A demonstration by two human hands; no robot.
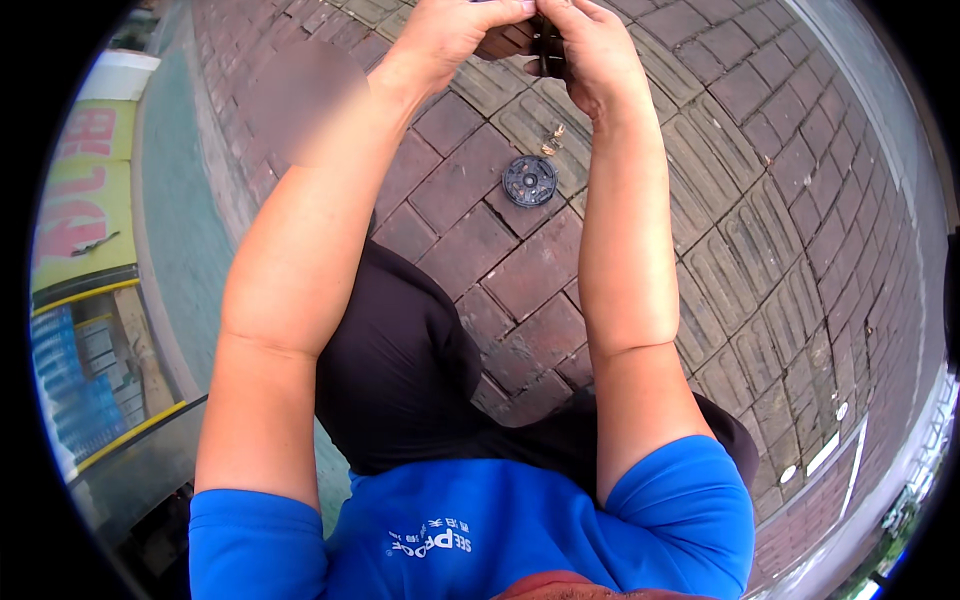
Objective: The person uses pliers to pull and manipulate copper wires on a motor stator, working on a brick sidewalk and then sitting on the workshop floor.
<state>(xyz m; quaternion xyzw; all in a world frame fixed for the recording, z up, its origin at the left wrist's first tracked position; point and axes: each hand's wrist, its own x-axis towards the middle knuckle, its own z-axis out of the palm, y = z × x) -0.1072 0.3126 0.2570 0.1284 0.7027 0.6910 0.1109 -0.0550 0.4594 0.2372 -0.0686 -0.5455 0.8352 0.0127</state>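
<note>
Dark part (548,45) sits at the far edge of view, its visible length running near to far, pinched from the right by the right hand (602,52); the left hand (440,38) is just left, its grip unclear. 1 black disc (530,181) lies nearer, on paving (530,262).

Blue shirt (545,500): bright, evenly coloured cloth with soft creases across the front. Left sleeve (255,545) and right sleeve (690,500), at either side of the shirt: short, of the same blue, each ending in a hem above the elbow. White lettering (435,542), on the chest of the shirt: large bold letters set beside smaller characters, with a tiny ring-shaped mark at one end. Dark trousers (390,350), adjoining the shirt's lower edge: near-black, folded. Arms (300,250), beyond the shirt's sleeves: bare, as are the hands (435,40).
</note>
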